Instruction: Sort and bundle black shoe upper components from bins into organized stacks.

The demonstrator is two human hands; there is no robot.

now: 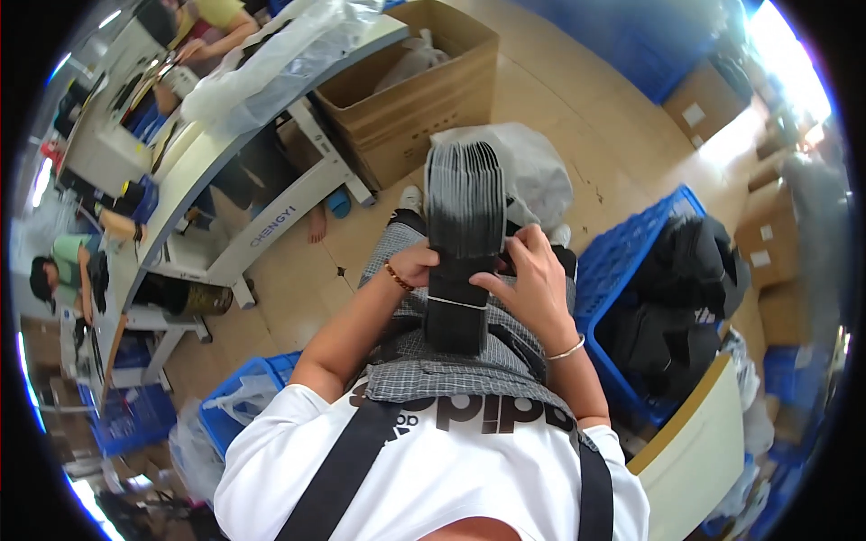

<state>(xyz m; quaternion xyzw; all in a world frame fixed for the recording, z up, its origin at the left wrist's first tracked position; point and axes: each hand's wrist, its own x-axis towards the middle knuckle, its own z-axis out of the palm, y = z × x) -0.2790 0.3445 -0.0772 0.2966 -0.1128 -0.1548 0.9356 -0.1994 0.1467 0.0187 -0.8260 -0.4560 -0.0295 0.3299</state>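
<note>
A thick bundle of black flat pieces (465, 207) rests upright over my lap, its many thin layers fanned with pale edges at the far end. Around its nearer part runs a thin white band (457, 302). My left hand (416, 264) is closed on the left side of the bundle, with the fingers partly hidden behind it. On the other side, my right hand (532, 281) has its thumb against the bundle's front and its fingers curled at the right edge. What the pieces are made of I cannot make out.
A blue crate (591, 288) holding black items stands to my right, with a pale board (695, 442) nearer. Ahead are a white plastic sack (538, 171) and a cardboard box (424, 126). Worktables (194, 176) with people at them fill the left; another blue crate (216, 417) is near my left elbow.
</note>
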